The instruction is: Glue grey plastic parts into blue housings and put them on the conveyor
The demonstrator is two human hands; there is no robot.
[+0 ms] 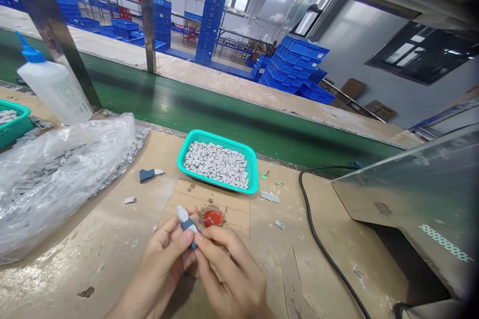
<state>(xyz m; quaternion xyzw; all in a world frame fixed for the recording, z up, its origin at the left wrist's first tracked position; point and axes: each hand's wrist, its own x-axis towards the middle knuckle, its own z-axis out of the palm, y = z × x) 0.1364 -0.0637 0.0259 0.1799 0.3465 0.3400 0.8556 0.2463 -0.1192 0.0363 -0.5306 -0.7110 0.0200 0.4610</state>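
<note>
Workbench (pixel 93 239) keeps the teal basket (pixel 198 135) within reach. Left hand (pixel 160 264) and right hand (pixel 228 271) pinch a small blue-white part (pixel 188 224) narrowly, apparently to steady it.

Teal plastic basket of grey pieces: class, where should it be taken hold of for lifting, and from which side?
Probably by the rim of the teal plastic basket at its two short ends, coming from left and right. The rim stands proud of the bench, and loose grey pieces lie across the middle, so a level two-handed lift suits.
</note>
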